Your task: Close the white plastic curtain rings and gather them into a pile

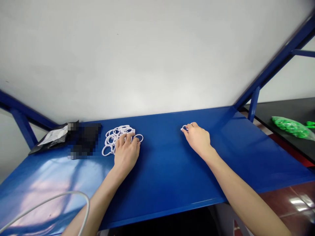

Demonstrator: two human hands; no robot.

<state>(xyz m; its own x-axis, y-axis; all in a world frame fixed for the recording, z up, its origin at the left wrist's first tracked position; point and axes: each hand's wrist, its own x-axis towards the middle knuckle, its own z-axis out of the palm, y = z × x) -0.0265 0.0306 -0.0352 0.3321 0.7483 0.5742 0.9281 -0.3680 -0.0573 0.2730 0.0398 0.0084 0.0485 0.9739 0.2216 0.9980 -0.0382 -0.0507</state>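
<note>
A pile of thin white rings [110, 140] lies on the blue tabletop, left of the middle. My left hand [127, 149] rests over the right side of this pile, its fingers apart and pointing down onto the rings. Beside its index finger one white ring [139, 135] sticks out to the right; whether a finger grips it cannot be made out. Farther right, close to the table surface, my right hand [197, 136] is closed with thumb and fingers on a white ring [183, 127]. Part of that ring is hidden behind the fingers.
Black plastic packages [52, 137] lie at the back left, one partly pixelated. A white cable [61, 194] loops across the lower left, in front of my left forearm. Blue frame bars rise at both sides. A bag of green pieces [291, 127] sits on a black table at right.
</note>
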